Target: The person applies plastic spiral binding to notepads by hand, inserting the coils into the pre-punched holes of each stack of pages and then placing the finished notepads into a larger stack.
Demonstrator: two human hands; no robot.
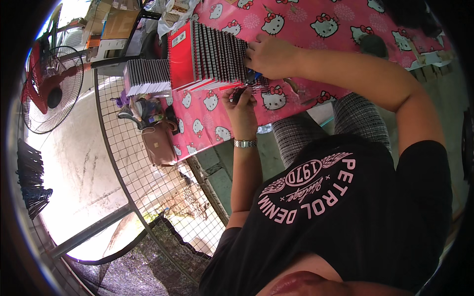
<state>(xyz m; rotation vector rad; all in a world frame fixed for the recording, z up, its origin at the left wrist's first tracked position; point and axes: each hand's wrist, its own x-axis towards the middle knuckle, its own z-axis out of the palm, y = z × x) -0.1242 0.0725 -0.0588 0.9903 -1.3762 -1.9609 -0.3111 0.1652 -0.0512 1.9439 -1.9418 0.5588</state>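
Note:
A long row of red-covered spiral notebooks with black bindings stands on the pink patterned table. My right hand is at the right end of the row, its fingers curled against the bindings; what they grip there is hidden. Lower down, my left hand, with a metal watch on its wrist, is closed around something dark, too small to make out. Between the two hands shows a small blue-and-black tool, partly covered, and I cannot tell which hand has it.
A second row of spiral-bound books stands left of the red ones. A brown bag hangs by the table's left edge, beside wire mesh. A red fan is further left. A dark round object lies on the pink tablecloth.

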